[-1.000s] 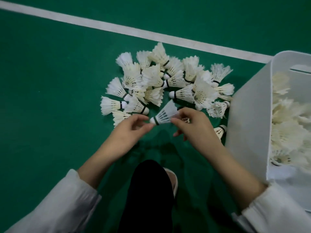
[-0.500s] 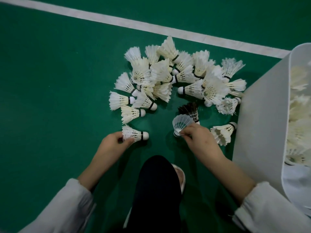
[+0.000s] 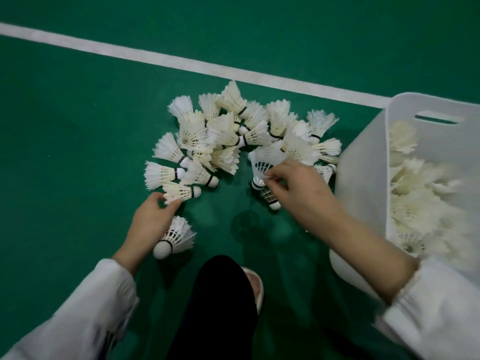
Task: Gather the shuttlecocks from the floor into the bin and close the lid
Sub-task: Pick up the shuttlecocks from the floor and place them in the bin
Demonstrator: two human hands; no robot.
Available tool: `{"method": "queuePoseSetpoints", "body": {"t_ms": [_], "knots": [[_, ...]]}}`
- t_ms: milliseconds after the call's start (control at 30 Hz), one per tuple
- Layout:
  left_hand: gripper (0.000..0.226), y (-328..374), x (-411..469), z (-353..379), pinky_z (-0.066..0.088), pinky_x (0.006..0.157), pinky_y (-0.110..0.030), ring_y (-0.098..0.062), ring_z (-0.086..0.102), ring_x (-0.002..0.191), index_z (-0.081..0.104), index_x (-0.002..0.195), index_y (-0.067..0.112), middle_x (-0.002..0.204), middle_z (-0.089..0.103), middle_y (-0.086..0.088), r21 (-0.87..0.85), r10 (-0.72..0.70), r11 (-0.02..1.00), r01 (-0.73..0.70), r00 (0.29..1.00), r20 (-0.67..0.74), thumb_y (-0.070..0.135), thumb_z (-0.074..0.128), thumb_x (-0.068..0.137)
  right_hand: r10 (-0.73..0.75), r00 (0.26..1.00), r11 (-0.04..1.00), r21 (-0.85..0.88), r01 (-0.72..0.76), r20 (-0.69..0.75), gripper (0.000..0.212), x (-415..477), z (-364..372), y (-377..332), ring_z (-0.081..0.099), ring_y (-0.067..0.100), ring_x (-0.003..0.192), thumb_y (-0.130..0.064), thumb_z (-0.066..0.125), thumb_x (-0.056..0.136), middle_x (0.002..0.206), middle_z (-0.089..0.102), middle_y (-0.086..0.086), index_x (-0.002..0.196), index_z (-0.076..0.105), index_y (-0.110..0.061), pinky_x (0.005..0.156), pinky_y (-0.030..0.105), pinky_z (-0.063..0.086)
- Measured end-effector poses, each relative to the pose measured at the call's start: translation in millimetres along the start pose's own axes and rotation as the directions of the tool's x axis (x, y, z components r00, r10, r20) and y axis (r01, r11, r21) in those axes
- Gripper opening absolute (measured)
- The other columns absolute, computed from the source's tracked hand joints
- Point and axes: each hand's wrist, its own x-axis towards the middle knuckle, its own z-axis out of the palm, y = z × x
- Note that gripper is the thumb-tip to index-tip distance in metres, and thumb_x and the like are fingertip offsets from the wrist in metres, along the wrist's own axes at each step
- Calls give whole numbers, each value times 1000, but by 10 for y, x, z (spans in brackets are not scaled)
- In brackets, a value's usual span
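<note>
Left hand (image 3: 152,216) pinches shuttlecock (image 3: 181,192) (feathers); right hand (image 3: 298,193) perhaps likewise.

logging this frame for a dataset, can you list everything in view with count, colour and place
white feather shuttlecocks in a pile: about twenty, exact count unclear, white, on the floor at centre
single white shuttlecock: one, white, under the left wrist
white plastic bin: one, white, right, lid not visible
shuttlecocks in the bin: many, blurred, cream-white
green court floor: green, all around
white court line: one, white, crossing the top
left hand: pinching a pile shuttlecock's feathers
right hand: gripping nested shuttlecocks
black trouser leg: bottom centre, with a pale shoe
</note>
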Motion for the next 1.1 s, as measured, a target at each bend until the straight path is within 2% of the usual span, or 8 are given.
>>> {"method": "queuePoseSetpoints", "body": {"t_ms": [167, 333, 467, 567, 733, 833, 967, 1100], "knots": [[28, 148, -133, -103, 45, 73, -36, -34, 61, 88, 62, 105, 10, 94, 68, -16, 152, 118, 982, -111, 992, -39, 32, 56, 89, -25, 1000, 1000, -18, 25, 17, 15, -256, -1049, 39, 58, 7, 80, -28, 55, 90, 90, 61, -8, 95, 67, -21, 73, 17, 45], [17, 645, -587, -313, 47, 61, -35, -24, 60, 63, 58, 83, 25, 78, 71, 2, 238, 375, 901, -364, 927, -1, 35, 49, 92, 294, 924, 955, 119, -273, -244, 18, -822, -1845, 719, 67, 8, 74, -51, 58, 80, 84, 68, -14, 82, 65, -35, 72, 25, 50], [20, 1232, -975, -203, 38, 57, -28, -6, 55, 62, 54, 73, 47, 80, 63, 13, 183, 578, 800, -572, 816, 24, 33, 62, 84, 502, 828, 865, 154, -478, -249, 21, -1200, -1763, 1205, 63, 17, 87, -44, 57, 84, 87, 65, -15, 89, 68, -26, 74, 31, 43], [9, 1518, -1071, 24, 37, 62, -29, -11, 55, 65, 68, 88, 33, 89, 59, 12, 171, 672, 715, -678, 734, 97, 27, 66, 82, 555, 804, 832, 152, -534, -213, 25, -1331, -1581, 1408, 58, 14, 92, -40, 56, 88, 101, 65, -5, 101, 67, -21, 79, 28, 38], [10, 1712, -1081, 355, 37, 59, -29, 4, 50, 67, 65, 84, 36, 93, 59, 16, 210, 763, 599, -772, 631, 143, 27, 68, 80, 572, 760, 820, 232, -523, -309, 30, -1263, -1587, 1665, 57, 12, 92, -34, 53, 91, 110, 65, 0, 107, 67, -13, 77, 23, 38], [8, 1734, -1085, 479, 44, 64, -28, 6, 53, 72, 57, 78, 50, 91, 55, 34, 171, 775, 583, -794, 607, 177, 44, 63, 79, 544, 753, 839, 275, -470, -371, 29, -1151, -1682, 1744, 59, 11, 92, -35, 53, 91, 107, 65, -4, 106, 68, -14, 65, 15, 41], [22, 1695, -1022, 550, 52, 71, -43, 1, 54, 79, 51, 83, 63, 101, 52, 34, 139, 795, 567, -812, 583, 165, 79, 39, 73, 556, 800, 829, 213, -517, -226, 26, -1003, -1551, 1871, 56, 10, 79, -33, 53, 92, 97, 66, -2, 106, 67, -17, 68, 20, 38], [30, 1727, -1000, 561, 51, 61, -42, -6, 53, 55, 53, 82, 61, 98, 52, 39, 115, 790, 586, -802, 597, 141, 84, 37, 69, 557, 827, 828, 138, -544, -75, 25, -901, -1282, 2011, 62, 20, 90, -28, 52, 93, 104, 70, 7, 105, 68, -13, 78, 25, 43]]}}
